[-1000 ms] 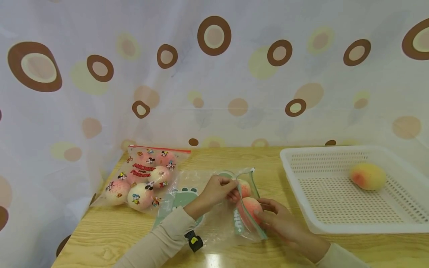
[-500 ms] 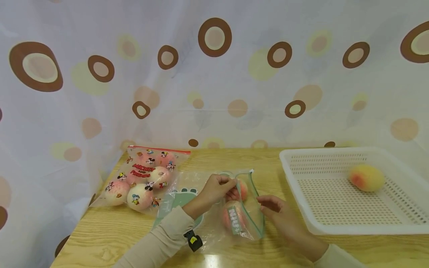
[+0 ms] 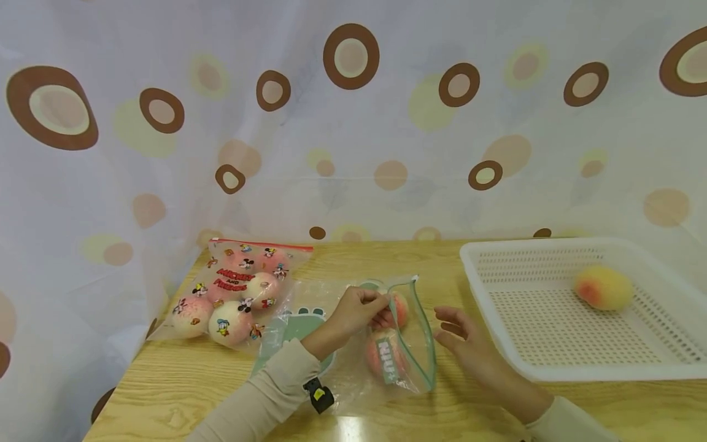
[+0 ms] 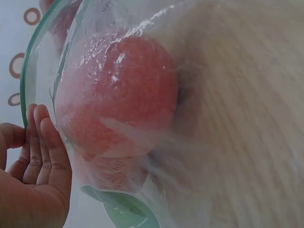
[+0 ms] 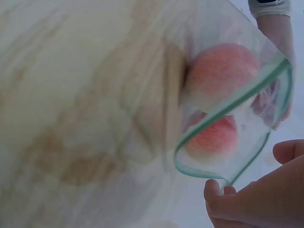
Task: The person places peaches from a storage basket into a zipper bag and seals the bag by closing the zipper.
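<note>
My left hand (image 3: 353,316) pinches the green-edged mouth of a clear zip bag (image 3: 429,344) between thumb and fingers. The bag lies on its side with its mouth gaping to the right. Two pink peaches are inside, a nearer peach (image 3: 377,351) partly behind the printed label and a farther peach (image 3: 401,310) partly behind the bag's edge. In the left wrist view, a peach (image 4: 118,95) shows large through the film. Just right of the mouth, my right hand (image 3: 469,350) hovers with loosely bent fingers and holds nothing; its fingertips (image 5: 212,187) overlap the green rim in the right wrist view.
A red-topped zip bag (image 3: 232,279) printed with cartoon figures, full of several peaches, lies at the left on the wooden table (image 3: 182,393). At the right stands a white perforated basket (image 3: 499,350) with one yellow-red peach (image 3: 604,288) in it. A patterned curtain (image 3: 397,141) hangs behind.
The right hand let go of a peach at the bag's mouth and drew back to the right. That peach now sits deeper in the bag. The left hand keeps its grip.
</note>
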The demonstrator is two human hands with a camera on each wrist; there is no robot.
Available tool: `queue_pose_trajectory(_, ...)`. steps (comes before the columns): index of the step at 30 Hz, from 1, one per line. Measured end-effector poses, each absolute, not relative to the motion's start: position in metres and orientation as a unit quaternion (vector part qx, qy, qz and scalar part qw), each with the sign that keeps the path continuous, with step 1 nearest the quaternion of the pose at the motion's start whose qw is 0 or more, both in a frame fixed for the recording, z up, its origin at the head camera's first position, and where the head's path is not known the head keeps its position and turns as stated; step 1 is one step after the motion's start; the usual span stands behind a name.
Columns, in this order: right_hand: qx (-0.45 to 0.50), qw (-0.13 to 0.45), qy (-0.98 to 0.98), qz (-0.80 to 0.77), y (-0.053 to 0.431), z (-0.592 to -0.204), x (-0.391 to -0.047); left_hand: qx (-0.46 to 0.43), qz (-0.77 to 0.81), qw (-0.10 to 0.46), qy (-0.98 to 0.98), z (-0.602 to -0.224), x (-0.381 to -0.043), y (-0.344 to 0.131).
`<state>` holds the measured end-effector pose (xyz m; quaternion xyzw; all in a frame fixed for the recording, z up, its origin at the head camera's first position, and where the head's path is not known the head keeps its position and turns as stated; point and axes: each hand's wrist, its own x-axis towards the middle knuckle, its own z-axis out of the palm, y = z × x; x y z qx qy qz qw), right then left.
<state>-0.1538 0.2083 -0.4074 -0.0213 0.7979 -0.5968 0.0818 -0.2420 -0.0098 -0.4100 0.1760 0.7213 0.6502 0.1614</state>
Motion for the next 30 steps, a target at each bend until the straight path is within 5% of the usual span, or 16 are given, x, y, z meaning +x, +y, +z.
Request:
queue_pose_trajectory(16,-0.025,0.148,0.798,-0.584,0.211,-0.432,-0.175,0.174,0.647,0.159,0.725,-0.408,-0.24,-0.01)
queue_pose_trajectory(30,-0.011,0.136,0.716,-0.684,0.184,-0.417,-0.181,0.165,0.668,0.123,0.716,-0.383,-0.245,-0.042)
